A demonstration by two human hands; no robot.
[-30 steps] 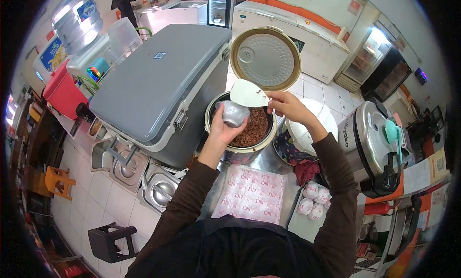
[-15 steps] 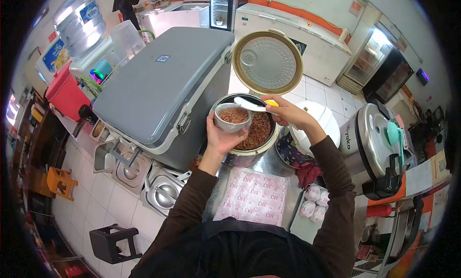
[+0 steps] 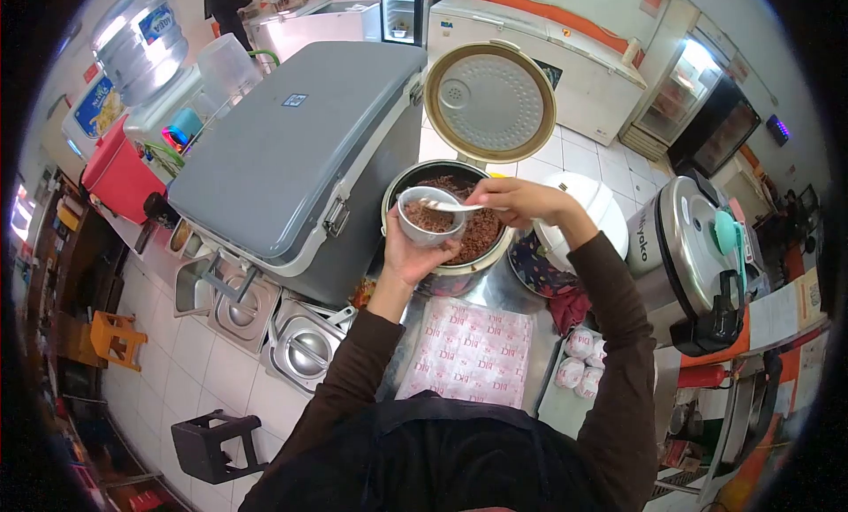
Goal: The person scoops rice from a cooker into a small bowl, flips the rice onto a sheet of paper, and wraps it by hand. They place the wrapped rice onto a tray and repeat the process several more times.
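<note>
My left hand (image 3: 413,256) is wrapped round a small bowl (image 3: 430,235) and holds it over the open rice cooker (image 3: 455,280). Brown rice (image 3: 427,218) lies in the bowl, and more of it (image 3: 480,238) fills the cooker's pot. My right hand (image 3: 517,200) grips a white rice paddle (image 3: 449,206); its blade is at the rice inside the bowl. Behind the pot the cooker's lid (image 3: 491,101) stands raised. Printed wrapping paper (image 3: 468,353) lies on the metal table, nearest to my body.
A large grey cooler box (image 3: 296,150) stands left of the cooker. Several wrapped bundles (image 3: 580,362) sit on a tray at the right. Beyond are a white-lidded container (image 3: 587,216) and a Miyako cooker (image 3: 676,256). Lidded steel pans (image 3: 305,348) are at the left. A person (image 3: 225,13) stands far back.
The paddle has come down from above the bowl's rim into the bowl, its blade now at the rice. My right hand has lowered slightly; my left hand still holds the bowl.
</note>
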